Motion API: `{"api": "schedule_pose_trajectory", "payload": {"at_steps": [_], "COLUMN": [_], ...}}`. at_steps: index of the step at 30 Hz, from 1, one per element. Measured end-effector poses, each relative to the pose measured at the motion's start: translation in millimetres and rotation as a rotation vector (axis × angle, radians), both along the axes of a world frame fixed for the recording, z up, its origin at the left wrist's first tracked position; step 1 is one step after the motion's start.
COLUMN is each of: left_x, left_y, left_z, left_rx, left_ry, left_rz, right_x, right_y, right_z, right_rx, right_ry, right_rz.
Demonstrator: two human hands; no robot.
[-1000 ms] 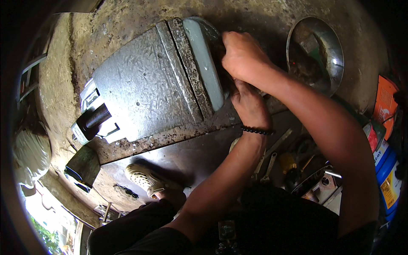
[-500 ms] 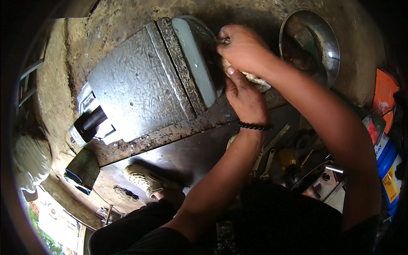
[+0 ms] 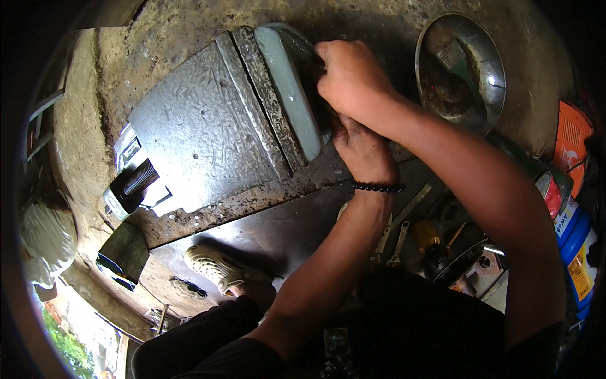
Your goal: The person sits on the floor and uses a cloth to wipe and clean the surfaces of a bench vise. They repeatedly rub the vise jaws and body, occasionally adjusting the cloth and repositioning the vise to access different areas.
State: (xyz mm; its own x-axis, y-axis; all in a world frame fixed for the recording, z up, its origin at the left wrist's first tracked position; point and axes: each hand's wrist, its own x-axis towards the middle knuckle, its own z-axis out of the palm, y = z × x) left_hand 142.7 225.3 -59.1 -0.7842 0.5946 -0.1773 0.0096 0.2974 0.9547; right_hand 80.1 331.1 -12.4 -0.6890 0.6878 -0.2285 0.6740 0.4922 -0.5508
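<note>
You are holding your right hand (image 3: 353,76) in a curl beside the grey end piece (image 3: 287,95) of the large, vise-like metal body (image 3: 196,120), which is lying on a grimy brown surface (image 3: 183,31). Your left hand (image 3: 366,151) is sitting just below it, its fingers partly hiding; I cannot tell what either hand is gripping. A beaded bracelet (image 3: 377,187) is circling your left wrist.

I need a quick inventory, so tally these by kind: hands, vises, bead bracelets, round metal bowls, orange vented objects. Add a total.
Hands: 2 (left hand, right hand)
Vise: 1
Bead bracelet: 1
Round metal bowl: 1
Orange vented object: 1
Total: 6
</note>
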Motion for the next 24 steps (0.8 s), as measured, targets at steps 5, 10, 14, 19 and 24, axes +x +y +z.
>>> {"api": "schedule_pose_trajectory", "payload": {"at_steps": [5,10,14,19,24], "left_x": [-0.6,4.1,6.4,1.3,1.0], "left_y": [1.6,5.0,5.0,1.0,3.7], "left_z": [3.9,17.8,20.3,21.1,35.0], "left_rx": [0.045,0.315,0.199,0.035,0.0], "left_ry": [-0.145,-0.857,-0.724,-0.154,-0.355], "left_rz": [0.036,0.392,0.315,0.105,0.156], "right_x": [4.2,3.4,3.3,3.2,2.1], "right_y": [-2.3,-1.6,-1.3,0.3,0.8], "right_z": [-2.8,-0.6,2.2,5.6,9.1], "right_rx": [0.034,-0.026,-0.059,-0.052,-0.055], "right_ry": [0.019,-0.06,-0.053,-0.068,-0.099], "right_rz": [0.038,0.054,0.039,0.065,0.085]}}
